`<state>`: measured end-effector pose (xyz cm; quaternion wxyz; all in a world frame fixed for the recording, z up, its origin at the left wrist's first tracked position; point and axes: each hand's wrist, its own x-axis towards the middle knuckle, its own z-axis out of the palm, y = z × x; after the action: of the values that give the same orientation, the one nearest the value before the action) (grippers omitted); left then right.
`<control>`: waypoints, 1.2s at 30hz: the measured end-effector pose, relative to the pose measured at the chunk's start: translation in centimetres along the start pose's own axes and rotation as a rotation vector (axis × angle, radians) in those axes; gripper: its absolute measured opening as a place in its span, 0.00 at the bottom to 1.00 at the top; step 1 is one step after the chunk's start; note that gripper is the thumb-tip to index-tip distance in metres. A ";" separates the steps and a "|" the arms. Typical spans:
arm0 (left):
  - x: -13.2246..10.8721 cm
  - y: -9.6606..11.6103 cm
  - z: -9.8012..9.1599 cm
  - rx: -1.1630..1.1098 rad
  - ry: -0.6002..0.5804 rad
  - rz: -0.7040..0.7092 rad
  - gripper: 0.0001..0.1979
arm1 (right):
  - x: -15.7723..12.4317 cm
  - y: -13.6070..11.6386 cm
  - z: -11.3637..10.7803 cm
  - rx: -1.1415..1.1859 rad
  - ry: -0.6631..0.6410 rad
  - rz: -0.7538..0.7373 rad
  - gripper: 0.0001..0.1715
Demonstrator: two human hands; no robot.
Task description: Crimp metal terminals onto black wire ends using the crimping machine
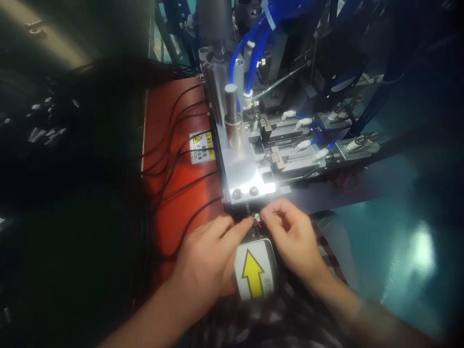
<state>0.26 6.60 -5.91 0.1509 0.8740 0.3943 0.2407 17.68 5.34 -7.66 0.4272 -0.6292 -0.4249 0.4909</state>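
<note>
My left hand [206, 256] rests low on the orange base [170, 145], its forefinger stretched toward a tiny part with red wire [257, 220]. My right hand [290, 234] pinches that small part from the right, fingers curled together. The part sits at the front edge of a shiny metal fixture plate [242, 174], just above a white label with a yellow arrow [255, 268]. Both hands meet at the part; what the left fingertips grip is too small to make out.
A pneumatic machine with blue hoses [250, 43], a steel cylinder post [232, 113] and slide clamps [290, 145] stands behind the plate. Black cables [174, 159] cross the orange base beside a yellow warning sticker [201, 146]. Teal floor [398, 241] lies to the right.
</note>
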 end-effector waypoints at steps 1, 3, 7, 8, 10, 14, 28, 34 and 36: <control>0.0 0.0 0.0 0.000 -0.003 -0.001 0.15 | 0.2 -0.3 -0.1 0.091 -0.046 0.109 0.13; -0.1 0.0 0.0 0.004 -0.001 0.001 0.15 | 0.6 -0.7 -0.3 0.275 -0.161 0.304 0.17; -0.1 0.0 -0.1 0.007 -0.010 0.006 0.16 | 0.9 -0.6 -1.1 0.385 -0.292 0.422 0.24; -0.1 0.0 -0.1 0.003 -0.014 0.006 0.16 | 0.7 -0.5 -1.2 0.365 -0.252 0.398 0.24; -0.1 0.0 -0.1 -0.006 -0.016 0.009 0.15 | 0.0 -0.4 -1.5 0.304 -0.160 0.346 0.22; 0.1 0.0 -0.2 -0.022 -0.005 0.016 0.15 | -1.0 -1.1 -1.5 0.211 -0.196 0.349 0.15; -0.1 0.0 -0.2 -0.031 -0.063 -0.018 0.14 | -1.4 -1.1 -1.1 -0.423 0.047 -0.424 0.08; 0.0 0.0 0.0 -0.022 0.008 -0.002 0.13 | -0.5 -1.2 -1.4 -0.067 -0.070 0.002 0.08; 0.0 0.1 -0.1 -0.019 -0.010 0.005 0.13 | -0.2 -1.0 -1.3 0.090 -0.137 0.198 0.10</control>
<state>0.22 6.57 -5.78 0.1606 0.8746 0.3890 0.2405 18.84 5.26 -6.41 0.3743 -0.6133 -0.3665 0.5911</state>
